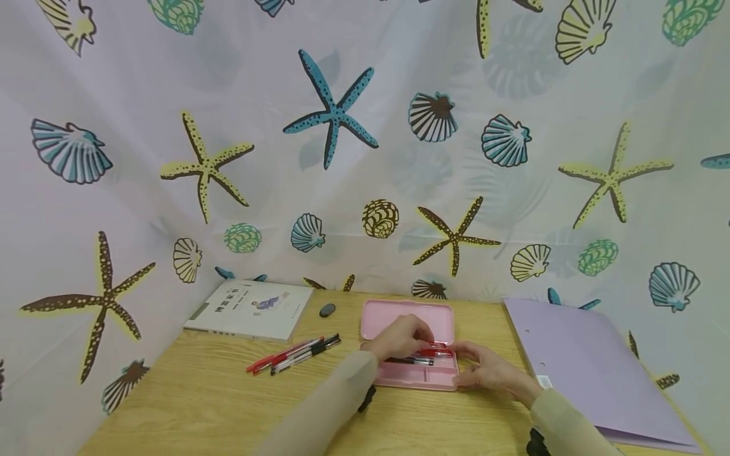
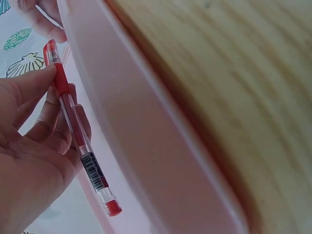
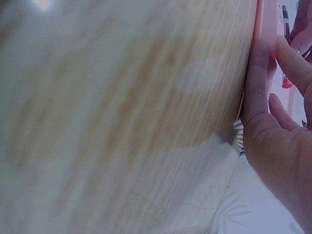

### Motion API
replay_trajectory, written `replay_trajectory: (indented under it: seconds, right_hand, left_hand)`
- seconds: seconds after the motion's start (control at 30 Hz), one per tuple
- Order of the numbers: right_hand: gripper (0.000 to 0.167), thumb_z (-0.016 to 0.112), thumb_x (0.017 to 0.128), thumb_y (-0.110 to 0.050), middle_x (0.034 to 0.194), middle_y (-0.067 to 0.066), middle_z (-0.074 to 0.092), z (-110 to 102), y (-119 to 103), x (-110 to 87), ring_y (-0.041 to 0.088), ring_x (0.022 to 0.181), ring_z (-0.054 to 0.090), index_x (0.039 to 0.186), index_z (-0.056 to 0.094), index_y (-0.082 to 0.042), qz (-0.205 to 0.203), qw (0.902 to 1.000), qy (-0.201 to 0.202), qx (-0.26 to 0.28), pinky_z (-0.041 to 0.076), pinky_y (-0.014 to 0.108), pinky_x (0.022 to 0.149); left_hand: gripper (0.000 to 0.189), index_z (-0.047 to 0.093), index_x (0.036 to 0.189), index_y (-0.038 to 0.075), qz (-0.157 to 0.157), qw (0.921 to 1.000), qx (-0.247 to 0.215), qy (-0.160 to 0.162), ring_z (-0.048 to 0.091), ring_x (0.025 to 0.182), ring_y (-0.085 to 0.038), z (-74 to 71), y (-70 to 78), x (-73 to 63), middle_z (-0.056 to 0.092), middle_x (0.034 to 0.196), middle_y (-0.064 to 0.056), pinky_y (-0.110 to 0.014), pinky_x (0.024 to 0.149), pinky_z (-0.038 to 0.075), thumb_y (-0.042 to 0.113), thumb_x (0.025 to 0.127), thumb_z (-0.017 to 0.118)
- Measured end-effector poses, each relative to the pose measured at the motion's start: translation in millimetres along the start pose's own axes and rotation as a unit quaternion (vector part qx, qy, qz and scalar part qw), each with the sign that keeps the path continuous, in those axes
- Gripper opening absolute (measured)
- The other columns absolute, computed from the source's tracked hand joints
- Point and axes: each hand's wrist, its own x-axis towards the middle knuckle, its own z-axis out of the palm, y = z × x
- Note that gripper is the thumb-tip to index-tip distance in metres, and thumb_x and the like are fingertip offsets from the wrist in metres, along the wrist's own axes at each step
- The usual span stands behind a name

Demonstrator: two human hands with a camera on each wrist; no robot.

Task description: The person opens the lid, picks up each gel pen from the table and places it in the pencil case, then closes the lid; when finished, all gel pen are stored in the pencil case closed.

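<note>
A pink pencil case (image 1: 402, 373) lies with its lid raised and leaning back on the wooden table. My left hand (image 1: 401, 337) is over its long compartment, pinching a red gel pen (image 2: 76, 124) between thumb and fingers; a barcode label shows on the clear barrel. Beneath that hand, a black pen (image 1: 421, 361) rests in the case, and red pens overlap it from behind in the head view. My right hand (image 1: 489, 369) grips the case's right edge, fingers and thumb on the pink wall (image 3: 267, 27). The smaller front compartments show bare pink.
Left of the case lie several red and black pens (image 1: 293, 354) in a bundle. Behind them are a white book (image 1: 251, 310) and a small dark stone (image 1: 327, 310). A purple folder (image 1: 593, 367) lies at the right. A shell-and-starfish curtain (image 1: 365, 183) hangs behind the table.
</note>
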Motion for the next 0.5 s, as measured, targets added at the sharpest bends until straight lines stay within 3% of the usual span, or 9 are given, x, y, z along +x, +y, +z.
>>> replay_trajectory:
  seconds: [0.3,0.5]
  right_hand:
    - [0.074,0.079,0.080,-0.009,0.153,0.028,0.033,-0.9,0.5,-2.2,0.033,0.124,0.048,0.144,0.042,-0.005,-0.021,0.9993,-0.022,0.021,0.051,0.032,0.086]
    - [0.075,0.078,0.081,-0.006,0.153,0.031,0.031,-1.0,1.0,-2.8,0.032,0.118,0.052,0.145,0.040,-0.002,-0.031,0.9983,-0.034,0.036,0.053,0.032,0.082]
  left_hand:
    - [0.007,0.078,0.090,0.008,0.032,0.9991,0.016,-0.022,0.056,0.075,-0.002,7.7,4.3,5.5,0.074,0.085,0.001,-0.019,0.076,0.047,0.008,0.087,0.071]
    - [0.007,0.078,0.088,0.011,0.062,0.9968,0.043,-0.027,0.057,0.071,-0.001,12.2,2.6,7.8,0.071,0.079,0.008,-0.019,0.072,0.047,0.009,0.085,0.072]
